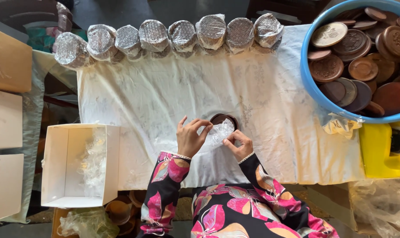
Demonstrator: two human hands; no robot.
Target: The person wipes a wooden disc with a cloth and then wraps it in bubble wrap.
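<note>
A small round brown piece (223,119) lies on the white cloth (164,97), half covered by clear crinkled plastic wrap (220,132). My left hand (190,136) pinches the wrap's left edge with thumb and fingers. My right hand (238,144) holds the wrap's lower right edge. Both hands sit close together just in front of me. Floral sleeves cover my forearms.
A row of several bubble-wrapped round bundles (169,37) lines the cloth's far edge. A blue tub (310,79) of brown round pieces stands at the right. A yellow tape dispenser (380,150) is below it. An open white box (78,165) sits left, more boxes (6,119) beyond.
</note>
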